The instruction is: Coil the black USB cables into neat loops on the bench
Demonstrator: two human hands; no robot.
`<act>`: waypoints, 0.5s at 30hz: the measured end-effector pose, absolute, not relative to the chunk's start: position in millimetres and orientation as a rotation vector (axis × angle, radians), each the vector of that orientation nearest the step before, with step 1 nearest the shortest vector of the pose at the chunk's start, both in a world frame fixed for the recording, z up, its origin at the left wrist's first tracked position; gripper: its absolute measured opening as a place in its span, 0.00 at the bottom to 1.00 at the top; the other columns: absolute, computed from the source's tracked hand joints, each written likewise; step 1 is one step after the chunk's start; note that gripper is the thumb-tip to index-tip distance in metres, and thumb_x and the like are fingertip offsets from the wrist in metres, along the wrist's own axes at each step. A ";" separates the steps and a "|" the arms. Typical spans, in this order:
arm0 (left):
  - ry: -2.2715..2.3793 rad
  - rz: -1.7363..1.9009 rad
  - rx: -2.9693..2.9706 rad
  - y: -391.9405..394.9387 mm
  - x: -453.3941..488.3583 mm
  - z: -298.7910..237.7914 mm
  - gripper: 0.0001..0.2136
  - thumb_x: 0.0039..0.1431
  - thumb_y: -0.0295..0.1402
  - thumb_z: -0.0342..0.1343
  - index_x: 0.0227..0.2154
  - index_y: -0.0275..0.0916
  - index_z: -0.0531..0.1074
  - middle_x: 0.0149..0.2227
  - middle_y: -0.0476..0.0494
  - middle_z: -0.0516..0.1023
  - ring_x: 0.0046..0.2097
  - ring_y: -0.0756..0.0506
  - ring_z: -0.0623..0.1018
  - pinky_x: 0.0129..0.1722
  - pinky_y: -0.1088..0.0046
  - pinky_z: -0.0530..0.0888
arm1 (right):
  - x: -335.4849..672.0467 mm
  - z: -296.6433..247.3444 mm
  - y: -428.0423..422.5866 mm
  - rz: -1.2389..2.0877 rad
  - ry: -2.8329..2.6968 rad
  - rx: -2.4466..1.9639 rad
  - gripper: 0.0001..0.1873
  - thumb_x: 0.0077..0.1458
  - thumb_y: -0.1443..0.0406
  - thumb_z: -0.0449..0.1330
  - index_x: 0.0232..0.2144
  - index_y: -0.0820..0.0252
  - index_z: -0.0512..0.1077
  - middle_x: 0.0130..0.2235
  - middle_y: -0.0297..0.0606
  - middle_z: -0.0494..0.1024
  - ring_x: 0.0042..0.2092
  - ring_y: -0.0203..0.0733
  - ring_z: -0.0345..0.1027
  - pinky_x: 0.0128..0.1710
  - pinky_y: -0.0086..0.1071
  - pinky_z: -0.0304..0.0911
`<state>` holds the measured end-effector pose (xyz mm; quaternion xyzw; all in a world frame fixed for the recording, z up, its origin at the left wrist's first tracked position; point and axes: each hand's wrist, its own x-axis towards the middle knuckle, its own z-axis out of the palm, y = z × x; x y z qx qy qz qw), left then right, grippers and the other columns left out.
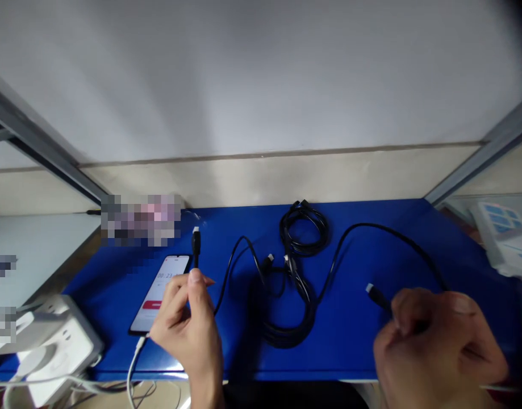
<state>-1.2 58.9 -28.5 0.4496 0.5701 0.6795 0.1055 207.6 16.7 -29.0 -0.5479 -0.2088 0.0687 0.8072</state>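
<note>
Between thumb and fingers, my left hand (190, 318) pinches a black cable (196, 247) just below its plug, whose pale metal tip points up. My right hand (435, 341) is closed around another black cable end, and its plug (378, 296) sticks out to the left. From both hands the black cord runs to a loose coil (290, 335) on the blue table. Two more plugs lie by that coil, one of them a black plug with a pale tip (268, 261). Behind it sits a second, neatly wound black cable (305, 230).
A phone (169, 278) showing a timer lies left of my left hand, with a white charging cable (133, 363) plugged in. A white power strip (69, 329) stands at the left edge. The blue table (350, 341) meets a pale wall behind; metal posts rise at both sides.
</note>
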 end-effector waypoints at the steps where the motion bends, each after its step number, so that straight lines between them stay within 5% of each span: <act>1: 1.675 1.993 1.229 60.1 -4.0 -31.6 0.25 0.71 0.37 0.61 0.17 0.41 0.65 0.22 0.52 0.64 0.27 0.48 0.65 0.29 0.68 0.61 | 212.6 -29.6 17.9 0.160 -0.414 -1.113 0.25 0.64 0.65 0.62 0.18 0.55 0.56 0.18 0.25 0.52 0.20 0.31 0.46 0.19 0.30 0.41; 6: 1.501 1.696 0.980 68.7 -16.4 -42.3 0.20 0.67 0.34 0.53 0.19 0.43 0.56 0.20 0.55 0.52 0.22 0.50 0.51 0.21 0.69 0.46 | 236.3 -39.4 22.7 0.560 -0.483 -0.985 0.13 0.56 0.58 0.64 0.24 0.57 0.70 0.20 0.27 0.62 0.20 0.30 0.51 0.20 0.30 0.45; 11: 1.497 1.656 1.159 65.3 -7.5 -32.1 0.16 0.69 0.36 0.52 0.23 0.41 0.67 0.20 0.53 0.59 0.22 0.50 0.59 0.21 0.72 0.55 | 218.1 -39.5 24.8 0.484 -0.553 -1.090 0.13 0.63 0.57 0.63 0.30 0.59 0.74 0.25 0.31 0.69 0.27 0.36 0.61 0.29 0.34 0.55; 15: 1.527 1.984 1.288 59.3 0.9 -26.7 0.21 0.74 0.37 0.55 0.21 0.40 0.70 0.19 0.53 0.62 0.22 0.50 0.62 0.24 0.70 0.57 | 206.1 -33.5 27.2 0.268 -0.571 -1.018 0.13 0.66 0.53 0.63 0.39 0.56 0.75 0.26 0.29 0.71 0.27 0.40 0.62 0.35 0.39 0.61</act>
